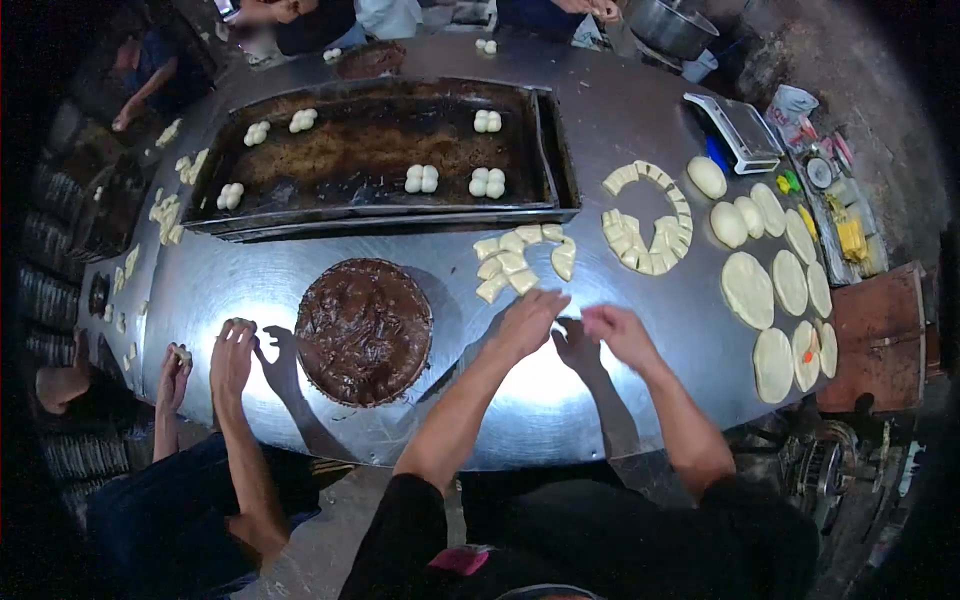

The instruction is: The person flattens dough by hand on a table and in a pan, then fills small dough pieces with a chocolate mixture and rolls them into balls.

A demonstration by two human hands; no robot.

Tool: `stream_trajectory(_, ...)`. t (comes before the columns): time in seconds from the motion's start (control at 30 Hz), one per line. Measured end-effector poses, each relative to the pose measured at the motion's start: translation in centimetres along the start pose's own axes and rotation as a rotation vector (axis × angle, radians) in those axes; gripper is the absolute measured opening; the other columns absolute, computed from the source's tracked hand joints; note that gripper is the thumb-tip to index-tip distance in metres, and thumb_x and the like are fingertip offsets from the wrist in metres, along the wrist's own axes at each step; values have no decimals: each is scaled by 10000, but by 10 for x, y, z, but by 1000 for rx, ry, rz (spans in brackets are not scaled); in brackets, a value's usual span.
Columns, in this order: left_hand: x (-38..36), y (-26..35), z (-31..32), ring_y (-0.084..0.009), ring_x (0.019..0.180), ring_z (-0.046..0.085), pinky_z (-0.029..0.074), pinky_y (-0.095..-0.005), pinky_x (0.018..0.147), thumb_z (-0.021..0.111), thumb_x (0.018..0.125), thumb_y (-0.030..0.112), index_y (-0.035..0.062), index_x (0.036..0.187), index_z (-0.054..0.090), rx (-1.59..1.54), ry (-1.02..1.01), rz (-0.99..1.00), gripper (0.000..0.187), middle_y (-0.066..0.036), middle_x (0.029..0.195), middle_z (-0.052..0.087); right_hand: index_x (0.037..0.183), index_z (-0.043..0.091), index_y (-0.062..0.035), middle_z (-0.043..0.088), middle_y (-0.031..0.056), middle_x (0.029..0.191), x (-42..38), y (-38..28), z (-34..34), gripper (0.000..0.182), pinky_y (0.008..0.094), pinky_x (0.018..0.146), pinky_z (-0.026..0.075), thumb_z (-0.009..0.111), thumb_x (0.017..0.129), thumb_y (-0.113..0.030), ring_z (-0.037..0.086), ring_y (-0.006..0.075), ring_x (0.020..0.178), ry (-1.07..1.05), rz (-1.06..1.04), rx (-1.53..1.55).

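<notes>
My left hand (535,318) hovers over the steel table just below a group of cut dough pieces (512,264). Its fingers stretch out to the right, with nothing visible in them. Across a small gap, my right hand (622,335) points toward the left one; its fingertips are blurred, and whether they hold anything cannot be made out. Beyond it lies a ring of sliced dough (683,210), with more cut pieces along its lower inside. Left of my arm sits a round pan of dark brown, glossy filling (365,330).
A large dark baking tray (370,155) holds several clusters of dough balls. Flattened dough rounds (748,290) and a scale (735,132) are at the right. A co-worker's hands (232,360) work at the left, beside the filling. Other people stand along the far edge.
</notes>
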State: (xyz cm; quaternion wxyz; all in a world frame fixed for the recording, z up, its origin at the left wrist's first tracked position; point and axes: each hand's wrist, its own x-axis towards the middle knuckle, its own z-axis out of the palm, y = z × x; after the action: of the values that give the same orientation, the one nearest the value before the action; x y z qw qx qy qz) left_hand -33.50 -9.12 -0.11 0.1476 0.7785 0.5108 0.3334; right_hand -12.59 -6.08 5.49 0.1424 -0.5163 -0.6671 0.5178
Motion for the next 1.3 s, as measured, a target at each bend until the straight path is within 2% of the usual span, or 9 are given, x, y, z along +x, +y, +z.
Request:
stream_trajectory(0.07, 5, 4, -13, -319, 1018, 567, 459, -404, 906, 554, 731, -39, 53, 1127, 620, 92, -366, -58, 412, -134, 1022, 615, 1113, 648, -13, 687, 69, 921, -31, 23, -3, 268, 262, 717, 494, 611, 904, -177, 621, 120, 809, 27, -17, 2)
stream_trajectory(0.27, -39, 26, -37, -320, 911, 591, 478, -379, 767, 638, 777, 50, 59, 1084, 616, 510, -121, -187, 308, -150, 953, 598, 1103, 636, 24, 669, 76, 931, -74, 30, -1, 224, 246, 753, 502, 582, 919, -93, 621, 127, 854, -58, 49, 275)
stream_trajectory(0.37, -56, 68, -29, -252, 768, 623, 489, -332, 658, 671, 815, 104, 39, 1089, 600, -40, 46, -520, 290, -124, 909, 633, 1198, 583, 26, 672, 86, 996, -76, 17, 10, 330, 250, 822, 474, 592, 916, -145, 614, 131, 901, -81, -74, 434)
stream_trajectory(0.43, -55, 116, -20, -161, 694, 613, 482, -270, 599, 671, 845, 125, 18, 1072, 600, -786, 305, -766, 261, -84, 872, 653, 1200, 575, 31, 669, 93, 1000, -79, 0, 15, 335, 257, 806, 484, 590, 915, -145, 617, 132, 911, -118, -105, 487)
stream_trajectory(0.47, -56, 132, -17, -161, 694, 613, 482, -270, 599, 671, 845, 125, 18, 1072, 600, -782, 306, -776, 261, -84, 872, 653, 1179, 592, 28, 674, 89, 975, -83, -7, 13, 319, 260, 789, 492, 594, 909, -142, 622, 131, 892, -141, -141, 436)
stream_trajectory(0.8, -67, 196, -27, -139, 791, 626, 513, -244, 648, 627, 869, 52, -19, 1120, 581, -933, 469, -887, 265, -103, 960, 657, 962, 620, -1, 621, 47, 872, -94, -29, -9, 172, 242, 699, 515, 697, 820, -59, 597, 101, 763, -336, -221, 333)
stream_trajectory(0.93, -88, 185, -39, -137, 866, 611, 504, -257, 691, 590, 895, 55, -5, 1132, 587, -1057, 650, -713, 245, -116, 1070, 636, 1082, 553, 8, 629, 95, 932, -91, -36, 2, 252, 315, 783, 569, 655, 862, -62, 629, 160, 827, -577, 7, 745)
stream_trajectory(1.13, -107, 172, -7, -218, 1122, 552, 472, -318, 907, 475, 990, 212, -9, 1283, 536, -896, 785, -832, 372, -147, 1293, 535, 1337, 405, -25, 626, 117, 1051, -87, -48, 73, 504, 297, 823, 497, 612, 878, -29, 605, 177, 938, -292, 87, 1206)
stream_trajectory(1.3, -133, 163, -31, -375, 1291, 424, 371, -392, 1042, 537, 943, 194, 3, 1316, 504, -354, 670, -845, 420, -247, 1399, 420, 1335, 425, -71, 602, 63, 970, -51, -71, 130, 484, 287, 751, 481, 605, 886, -49, 582, 138, 887, -321, 23, 942)
